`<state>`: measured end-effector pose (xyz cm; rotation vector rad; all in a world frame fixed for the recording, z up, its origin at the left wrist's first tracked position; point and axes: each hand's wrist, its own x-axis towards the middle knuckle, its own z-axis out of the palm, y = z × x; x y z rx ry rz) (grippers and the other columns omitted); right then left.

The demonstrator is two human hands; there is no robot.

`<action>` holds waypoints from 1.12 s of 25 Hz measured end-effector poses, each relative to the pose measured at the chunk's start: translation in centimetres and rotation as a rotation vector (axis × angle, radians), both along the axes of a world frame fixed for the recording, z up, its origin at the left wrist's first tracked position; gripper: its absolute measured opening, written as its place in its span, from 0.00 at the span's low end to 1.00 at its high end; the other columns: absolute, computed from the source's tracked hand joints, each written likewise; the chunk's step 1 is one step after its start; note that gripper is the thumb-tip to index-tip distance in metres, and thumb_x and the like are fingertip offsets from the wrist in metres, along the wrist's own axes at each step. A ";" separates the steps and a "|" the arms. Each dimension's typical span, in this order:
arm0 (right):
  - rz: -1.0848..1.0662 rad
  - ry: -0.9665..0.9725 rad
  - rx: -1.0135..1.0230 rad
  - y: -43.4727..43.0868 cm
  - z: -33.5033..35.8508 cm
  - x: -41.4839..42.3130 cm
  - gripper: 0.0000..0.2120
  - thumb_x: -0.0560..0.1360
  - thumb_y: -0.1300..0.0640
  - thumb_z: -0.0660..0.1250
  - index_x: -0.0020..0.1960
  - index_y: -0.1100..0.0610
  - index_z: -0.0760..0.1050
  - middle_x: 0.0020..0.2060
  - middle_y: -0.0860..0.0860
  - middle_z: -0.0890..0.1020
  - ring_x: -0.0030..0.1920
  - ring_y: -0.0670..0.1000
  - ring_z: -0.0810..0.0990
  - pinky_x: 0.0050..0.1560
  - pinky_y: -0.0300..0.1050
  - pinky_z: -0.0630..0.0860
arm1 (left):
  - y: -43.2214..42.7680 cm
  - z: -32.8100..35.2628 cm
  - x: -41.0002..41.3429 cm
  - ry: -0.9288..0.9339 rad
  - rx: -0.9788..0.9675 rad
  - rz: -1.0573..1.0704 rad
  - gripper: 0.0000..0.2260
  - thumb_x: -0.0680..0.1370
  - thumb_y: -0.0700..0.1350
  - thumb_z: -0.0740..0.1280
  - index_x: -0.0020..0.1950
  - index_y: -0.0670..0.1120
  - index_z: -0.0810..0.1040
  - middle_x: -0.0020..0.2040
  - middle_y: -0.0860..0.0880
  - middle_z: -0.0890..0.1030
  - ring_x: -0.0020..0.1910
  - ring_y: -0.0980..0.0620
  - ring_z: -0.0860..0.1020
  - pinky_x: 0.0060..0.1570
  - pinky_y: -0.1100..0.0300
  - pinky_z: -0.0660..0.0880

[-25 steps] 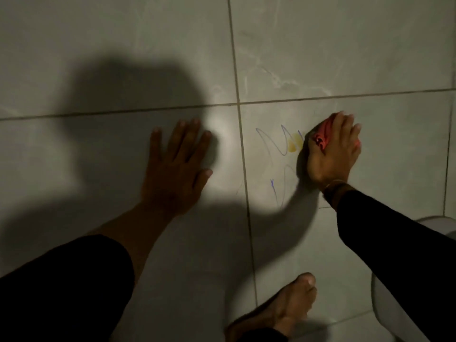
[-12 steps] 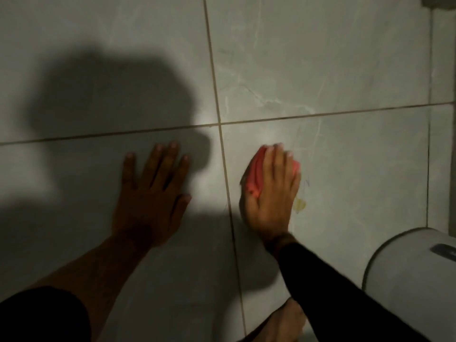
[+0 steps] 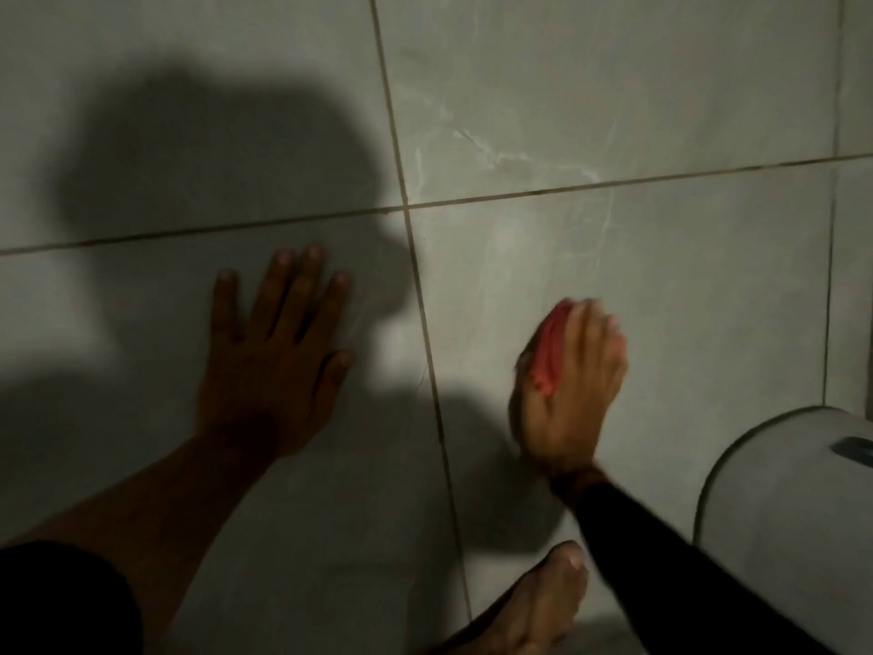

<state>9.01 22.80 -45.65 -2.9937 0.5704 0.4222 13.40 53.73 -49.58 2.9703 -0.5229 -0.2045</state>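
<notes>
My right hand (image 3: pixel 574 390) presses a red cloth (image 3: pixel 548 356) against a grey tiled wall (image 3: pixel 614 111), its fingers curled over the cloth; the hand is blurred by motion. Most of the cloth is hidden under the hand. My left hand (image 3: pixel 274 361) lies flat on the tile to the left of the vertical grout line, fingers spread and straight, in shadow. The tile around the cloth shows only faint streaks.
A white rounded fixture (image 3: pixel 793 522) with a dark mark on top stands at the lower right. My bare foot (image 3: pixel 534 612) is on the floor at the bottom centre. Dark shadows of head and arms fall across the left tiles.
The right hand with the red cloth swept left over blue and yellow scribbles, then back right and lower. The scribbles no longer show. The left hand stayed flat.
</notes>
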 end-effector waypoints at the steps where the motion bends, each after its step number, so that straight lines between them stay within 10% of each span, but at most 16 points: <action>1: -0.122 -0.083 -0.024 -1.5 -0.8 4.1 0.40 0.80 0.41 0.53 0.87 0.61 0.55 0.87 0.61 0.56 0.87 0.65 0.53 0.84 0.71 0.53 | 0.1 -0.1 0.0 -0.009 0.012 -0.001 0.34 0.84 0.59 0.51 0.89 0.50 0.52 0.90 0.44 0.50 0.89 0.40 0.52 0.82 0.30 0.43; 4: -0.042 -0.204 -0.092 1.4 -1.9 9.6 0.41 0.78 0.41 0.57 0.87 0.59 0.56 0.87 0.59 0.59 0.87 0.63 0.56 0.86 0.68 0.49 | -0.1 0.0 0.3 0.015 -0.018 -0.008 0.34 0.84 0.60 0.52 0.89 0.50 0.53 0.90 0.44 0.50 0.89 0.39 0.52 0.82 0.30 0.42; 8: 0.274 0.057 0.004 3.8 0.1 -6.7 0.36 0.80 0.46 0.56 0.85 0.60 0.61 0.86 0.60 0.58 0.85 0.67 0.58 0.83 0.74 0.55 | 0.3 0.8 0.3 0.050 0.003 0.013 0.34 0.83 0.58 0.55 0.88 0.49 0.55 0.90 0.42 0.53 0.88 0.38 0.54 0.81 0.28 0.45; 14: -0.391 -0.174 -0.010 -4.1 -0.9 3.4 0.45 0.75 0.39 0.51 0.86 0.62 0.55 0.87 0.61 0.57 0.87 0.65 0.54 0.87 0.66 0.47 | 0.1 0.4 0.2 0.042 -0.001 -0.005 0.35 0.83 0.58 0.54 0.89 0.50 0.51 0.90 0.43 0.50 0.89 0.39 0.51 0.81 0.29 0.43; 21: 0.206 0.063 0.211 6.1 0.5 -13.9 0.32 0.87 0.42 0.44 0.88 0.53 0.53 0.87 0.57 0.57 0.86 0.65 0.57 0.86 0.69 0.49 | 0.1 0.5 0.2 0.033 0.001 -0.005 0.35 0.83 0.58 0.55 0.89 0.50 0.53 0.90 0.44 0.50 0.89 0.39 0.51 0.82 0.30 0.42; 28: -0.378 -0.213 -0.018 -7.0 -0.9 11.3 0.42 0.78 0.43 0.57 0.87 0.59 0.54 0.87 0.58 0.58 0.87 0.61 0.54 0.85 0.66 0.52 | 0.0 0.7 0.0 -0.005 -0.035 -0.003 0.34 0.83 0.57 0.57 0.88 0.47 0.59 0.89 0.42 0.55 0.87 0.37 0.57 0.82 0.27 0.46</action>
